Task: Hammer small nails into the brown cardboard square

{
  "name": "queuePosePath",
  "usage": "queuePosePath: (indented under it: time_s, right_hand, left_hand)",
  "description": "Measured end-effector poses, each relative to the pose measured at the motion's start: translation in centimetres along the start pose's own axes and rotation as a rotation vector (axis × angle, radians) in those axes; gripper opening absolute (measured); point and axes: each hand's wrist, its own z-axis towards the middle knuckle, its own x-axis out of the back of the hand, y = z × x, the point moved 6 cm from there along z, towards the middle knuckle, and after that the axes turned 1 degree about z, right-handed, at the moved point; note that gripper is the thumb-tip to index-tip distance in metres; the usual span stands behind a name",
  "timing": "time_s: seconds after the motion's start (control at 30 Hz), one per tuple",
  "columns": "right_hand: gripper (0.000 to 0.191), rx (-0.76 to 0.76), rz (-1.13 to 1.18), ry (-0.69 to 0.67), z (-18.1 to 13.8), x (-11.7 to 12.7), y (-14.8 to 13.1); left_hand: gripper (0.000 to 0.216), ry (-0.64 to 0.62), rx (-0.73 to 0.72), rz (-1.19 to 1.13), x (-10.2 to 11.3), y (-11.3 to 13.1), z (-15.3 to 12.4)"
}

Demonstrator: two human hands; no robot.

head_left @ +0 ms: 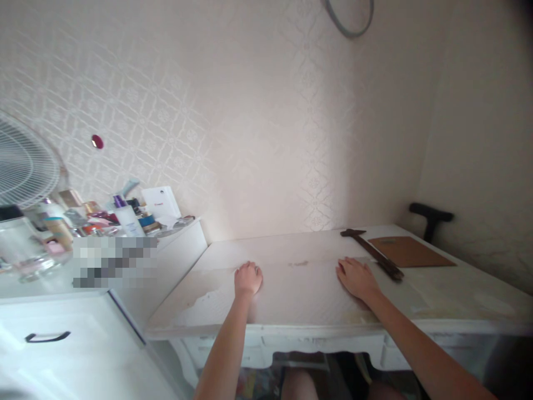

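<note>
My left hand [249, 279] rests palm down on the worn white tabletop [287, 300], left of the middle. Its fingers are slightly bent, and I see nothing held in them. A small ring-like spot shows on one finger, too blurred to be sure. On the right side of the same tabletop lies my right hand [357, 278], fingers stretched out and a little apart, holding nothing. Just beyond it is a dark hammer [377, 253], its head toward the wall and its handle end near my right hand. A brown board [410, 251] lies flat to the hammer's right.
On the left, a white cabinet [62, 316] carries several bottles [128, 219], jars and a white box [161, 203]. A fan [25, 161] stands behind them. Beyond the table's far right edge rises a black T-shaped handle [431, 216]. Patterned wallpaper covers the wall.
</note>
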Motion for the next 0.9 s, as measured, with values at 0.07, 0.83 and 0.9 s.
queuePosePath:
  time_s: [0.07,0.83,0.9]
  right_hand:
    - [0.044,0.001,0.003,0.003,0.01,-0.01,0.02]
    - [0.043,-0.011,0.010,-0.017,0.02,-0.01,0.05]
    - [0.043,-0.008,0.010,-0.017,0.01,-0.03,0.03]
  left_hand:
    - [0.035,-0.001,0.002,-0.001,0.02,0.00,0.00]
    - [0.033,0.003,-0.004,-0.003,0.28,0.10,-0.09]
    - [0.033,0.006,-0.007,-0.001,0.20,0.09,-0.05]
